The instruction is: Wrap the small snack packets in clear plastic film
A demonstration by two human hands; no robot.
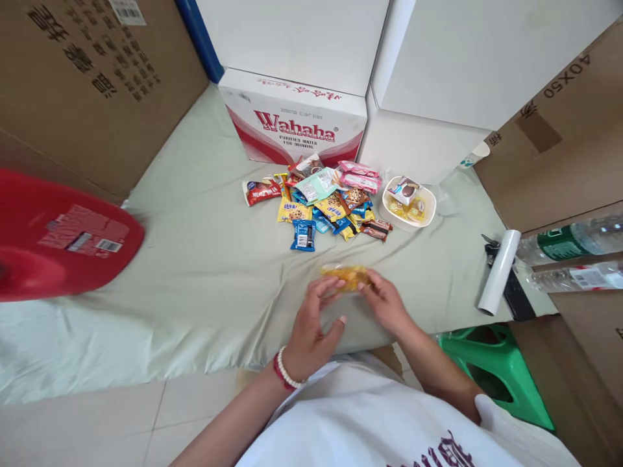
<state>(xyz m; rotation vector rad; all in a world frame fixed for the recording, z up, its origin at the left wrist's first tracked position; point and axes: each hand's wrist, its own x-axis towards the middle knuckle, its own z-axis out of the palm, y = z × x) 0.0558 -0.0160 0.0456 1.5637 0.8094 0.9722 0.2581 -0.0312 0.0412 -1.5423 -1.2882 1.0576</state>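
Observation:
Over the front part of the cloth, a yellow clear-wrapped snack packet (348, 277) is pinched at its right end between the thumb and fingers of my right hand (387, 301). My left hand (316, 324), with a beaded bracelet on its wrist, has its fingertips against the packet's left part, while its thumb stands apart from the fingers; it looks open. Beyond both hands lies a heap of wrapped snacks (333, 206). A blue snack packet (304, 235) lies at its near edge. To the right of the heap, a white bowl (407, 224) holds yellow packets and a white-and-brown packet (403, 189).
A Wahaha carton (296, 123) stands behind the snacks, beside white boxes (428, 139). At left is a red container (73, 240). On the right are a white roll (499, 272), plastic bottles (574, 243) and a green stool (506, 383) below the table edge.

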